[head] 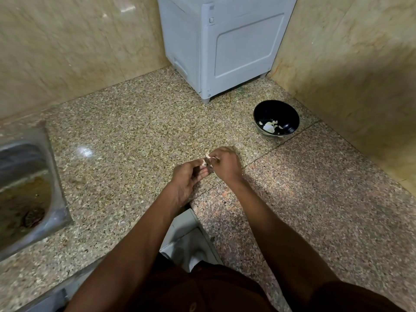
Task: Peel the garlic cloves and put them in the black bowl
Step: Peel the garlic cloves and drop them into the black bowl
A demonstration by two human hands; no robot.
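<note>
Both hands — left hand (188,174), right hand (225,164) — pinch one garlic clove (206,162).

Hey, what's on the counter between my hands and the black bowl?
Nothing: in the head view only bare speckled counter separates the right hand from the black bowl.

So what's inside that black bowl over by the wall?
The black bowl holds a few pale pieces at its bottom, apparently garlic already dropped in. Whether they are peeled cloves or bits of skin is too small to tell. The bowl's near wall hides part of the bottom.
</note>
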